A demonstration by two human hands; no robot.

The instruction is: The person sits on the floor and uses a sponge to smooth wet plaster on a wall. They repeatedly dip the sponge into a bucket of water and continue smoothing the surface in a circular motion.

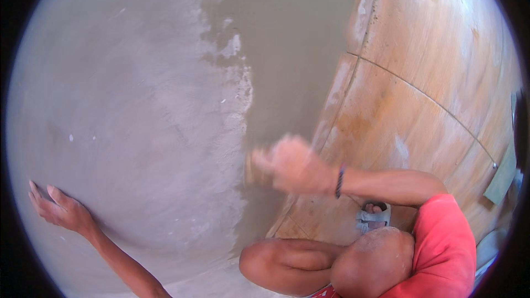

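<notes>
My left hand (62, 209) lies against the pale grey wall (138, 77) at the far left, thumb apart from the fingers and nothing in it. Blurred by motion, my right hand (298, 164) is closed at the darker, damp-looking grey band (292, 38) along the bottom of the wall. At its fingers shows a small tan, flat-edged piece (253, 168), touching or very near the band by its ragged edge with the lighter plaster. Most of that piece is smeared or covered by the hand, so its kind is unclear.
Brown, dusty floor tiles (419, 83) with dark joints spread along the right. My bent knees (287, 265) and a sandalled foot (375, 212) are close below my right arm. A flat greenish strip (501, 179) lies at the right edge, beside partly seen items.
</notes>
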